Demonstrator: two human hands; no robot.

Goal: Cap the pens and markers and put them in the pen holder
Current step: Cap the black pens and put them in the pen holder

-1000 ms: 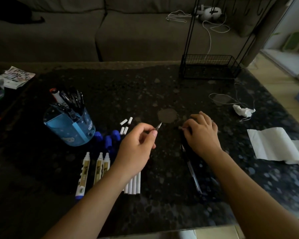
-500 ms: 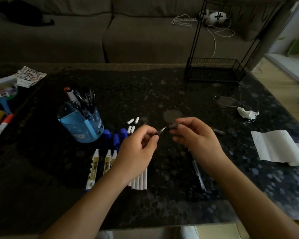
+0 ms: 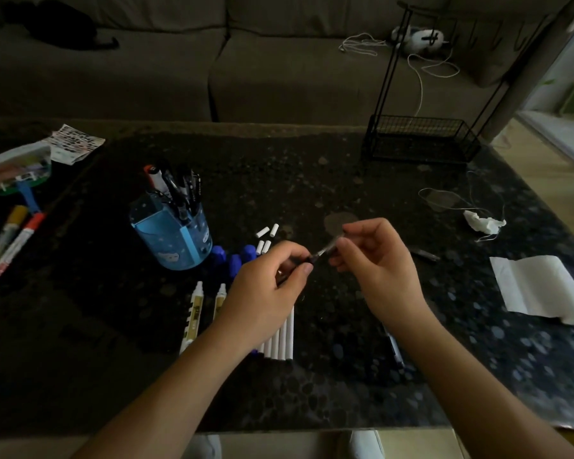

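Your left grip (image 3: 272,286): grasping pen (image 3: 310,259). Your right grip (image 3: 375,260): grasping cap (image 3: 328,249). Keep both coaxial; push straight until seated.

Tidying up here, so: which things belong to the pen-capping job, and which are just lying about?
Job: pen in left hand, cap in right hand, holder, blue caps, white caps, white pens, markers.
Lying about: tissue, paper towel, wire rack, sticker sheet.
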